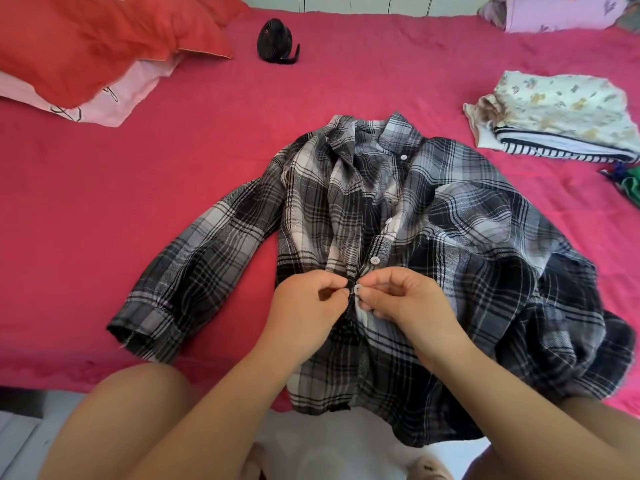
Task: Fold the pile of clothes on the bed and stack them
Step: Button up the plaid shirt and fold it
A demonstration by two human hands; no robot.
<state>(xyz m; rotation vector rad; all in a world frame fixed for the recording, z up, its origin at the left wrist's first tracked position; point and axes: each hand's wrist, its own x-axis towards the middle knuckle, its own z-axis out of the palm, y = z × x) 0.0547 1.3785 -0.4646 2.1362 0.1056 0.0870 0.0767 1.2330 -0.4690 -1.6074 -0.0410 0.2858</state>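
Note:
A black, grey and white plaid shirt (450, 244) lies front-up on the pink bed (173, 174), collar away from me, its left sleeve stretched out toward the lower left and its hem hanging over the near edge. My left hand (308, 306) pinches the left placket at the shirt's middle. My right hand (405, 299) pinches the right placket at a white button (357, 289); the two hands meet there. One button just above them is fastened, and the upper part of the front lies open. At the right sits a folded stack (561, 116) of a floral piece over a striped one.
A red pillow (104, 39) on a pale pink one lies at the far left. A small black fan (275, 41) stands at the back centre. A lilac pillow (554, 12) is at the far right, and a bit of green and blue cloth (627, 181) shows at the right edge.

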